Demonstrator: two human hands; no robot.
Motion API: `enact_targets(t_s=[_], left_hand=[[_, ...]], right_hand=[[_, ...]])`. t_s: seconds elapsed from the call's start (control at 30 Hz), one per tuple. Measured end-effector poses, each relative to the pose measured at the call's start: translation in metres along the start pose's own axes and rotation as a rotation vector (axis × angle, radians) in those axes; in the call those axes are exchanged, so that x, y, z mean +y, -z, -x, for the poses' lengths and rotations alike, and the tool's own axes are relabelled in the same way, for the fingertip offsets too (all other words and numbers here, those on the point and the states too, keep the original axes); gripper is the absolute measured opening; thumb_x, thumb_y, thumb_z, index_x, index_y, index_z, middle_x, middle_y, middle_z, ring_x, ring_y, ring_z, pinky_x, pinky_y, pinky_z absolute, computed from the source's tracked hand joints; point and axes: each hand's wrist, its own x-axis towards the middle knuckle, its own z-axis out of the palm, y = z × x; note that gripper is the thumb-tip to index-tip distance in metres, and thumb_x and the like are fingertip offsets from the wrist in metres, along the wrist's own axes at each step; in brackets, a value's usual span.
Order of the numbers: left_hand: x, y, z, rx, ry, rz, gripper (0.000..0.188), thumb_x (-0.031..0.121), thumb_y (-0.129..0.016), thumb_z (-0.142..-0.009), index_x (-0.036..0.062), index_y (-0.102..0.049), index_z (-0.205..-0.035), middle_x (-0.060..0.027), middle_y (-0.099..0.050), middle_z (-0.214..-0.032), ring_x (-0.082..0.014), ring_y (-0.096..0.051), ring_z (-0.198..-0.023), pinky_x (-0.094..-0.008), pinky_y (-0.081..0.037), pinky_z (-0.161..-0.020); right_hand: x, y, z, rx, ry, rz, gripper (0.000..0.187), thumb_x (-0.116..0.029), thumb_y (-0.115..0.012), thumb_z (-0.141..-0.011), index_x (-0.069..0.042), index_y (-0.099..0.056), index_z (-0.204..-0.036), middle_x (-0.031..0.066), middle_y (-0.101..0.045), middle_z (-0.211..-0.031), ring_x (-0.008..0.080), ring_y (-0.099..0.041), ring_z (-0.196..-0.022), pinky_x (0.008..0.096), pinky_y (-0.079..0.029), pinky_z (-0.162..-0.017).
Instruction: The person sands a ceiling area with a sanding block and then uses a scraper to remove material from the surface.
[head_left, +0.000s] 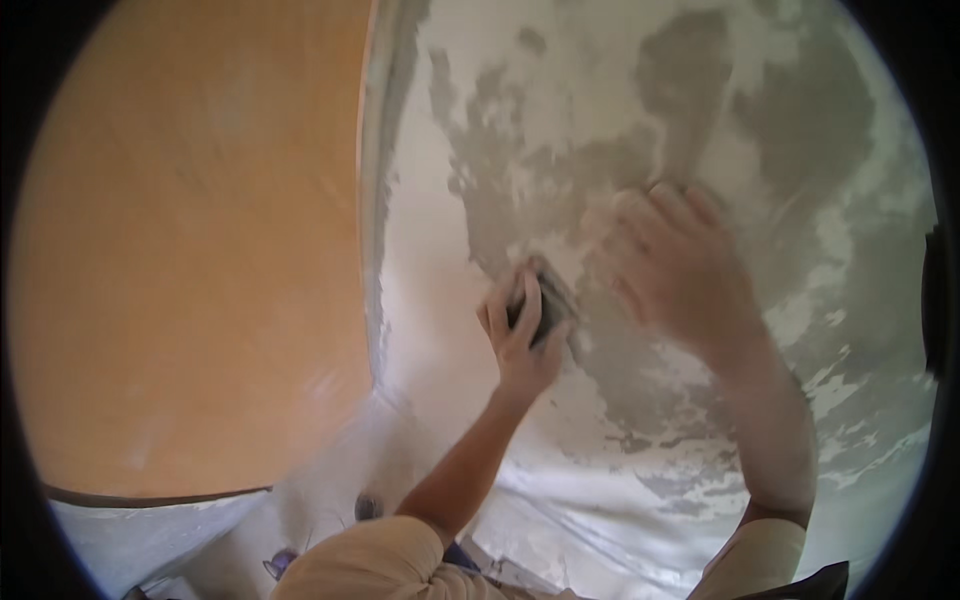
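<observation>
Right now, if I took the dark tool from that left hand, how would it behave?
Probably light: the left hand alone holds the dark tool. Likely stiff, since its visible edge looks straight. Unlikely to roll, given its flat, blocky shape, though the hand partly hides it.

- Wall (590, 150): off-white, irregularly blotched & streaked w/ grey; densest patches seen in upper R.
- Large panel (190, 250): coloured orange-tan, faintly marked w/ paler smudges; lower edge (160, 499) lined in dk brown.
- Tool (548, 318): shown as blk/dk grey (slightly blurred, tbh).
- Sleeves (375, 560): beige, approx. plain.
</observation>
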Motion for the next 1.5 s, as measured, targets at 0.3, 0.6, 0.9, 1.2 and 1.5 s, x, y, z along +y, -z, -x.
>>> enact_targets(t_s=[0.3,0.6,0.9,1.2,1.5], left_hand=[[-0.095,-0.008,-0.172,-0.047,-0.137,0.546,0.068,0.003,-0.072,-0.092,-0.0078,-0.052,-0.156,-0.0209,-0.055,-0.15,-0.0293,-0.056,-0.135,-0.0423,-0.045,-0.115],[-0.094,0.013,-0.153,-0.316,0.151,1.017,0.066,0.027,-0.077,-0.103,-0.0028,-0.051,-0.156,-0.0156,-0.06,-0.149,-0.0259,-0.059,-0.136,-0.0409,-0.047,-0.114],[-0.083,0.026,-0.157,-0.374,0.041,0.77,0.051,0.03,-0.072,-0.107,-0.0025,-0.066,-0.146,-0.0178,-0.058,-0.152,-0.0269,-0.06,-0.135,-0.0389,-0.052,-0.109],[-0.066,0.031,-0.153,-0.43,0.045,0.865,0.061,0.038,-0.055,-0.115,-0.0101,-0.055,-0.153,-0.021,-0.059,-0.155,-0.0289,-0.058,-0.141,-0.041,-0.046,-0.119],[-0.075,0.033,-0.134,-0.533,0.114,0.972,0.061,0.029,-0.061,-0.113,-0.007,-0.048,-0.16,-0.0186,-0.053,-0.155,-0.0257,-0.058,-0.132,-0.0384,-0.047,-0.113]], right_hand=[[0.001,-0.079,-0.058,0.175,-0.054,0.257,0.022,-0.018,-0.073,-0.086,-0.012,-0.075,-0.107,-0.0003,-0.067,-0.105,0.018,-0.064,-0.11,0.0349,-0.05,-0.096],[0.0,-0.096,-0.052,0.021,0.083,0.054,0.017,-0.018,-0.073,-0.083,-0.013,-0.075,-0.099,0.0011,-0.066,-0.108,0.0208,-0.067,-0.107,0.0361,-0.054,-0.096],[-0.008,-0.101,-0.052,0.104,0.062,-0.19,0.013,-0.017,-0.075,-0.084,-0.012,-0.069,-0.094,0.0027,-0.062,-0.098,0.0203,-0.068,-0.097,0.0362,-0.058,-0.085],[-0.013,-0.093,-0.049,0.16,0.161,-0.343,0.016,-0.012,-0.074,-0.09,-0.009,-0.07,-0.106,0.0049,-0.064,-0.097,0.0221,-0.072,-0.087,0.0368,-0.065,-0.074],[-0.013,-0.094,-0.051,0.225,0.068,-0.38,0.032,-0.01,-0.076,-0.089,-0.01,-0.07,-0.12,0.0052,-0.069,-0.105,0.0229,-0.073,-0.089,0.0368,-0.063,-0.074]])
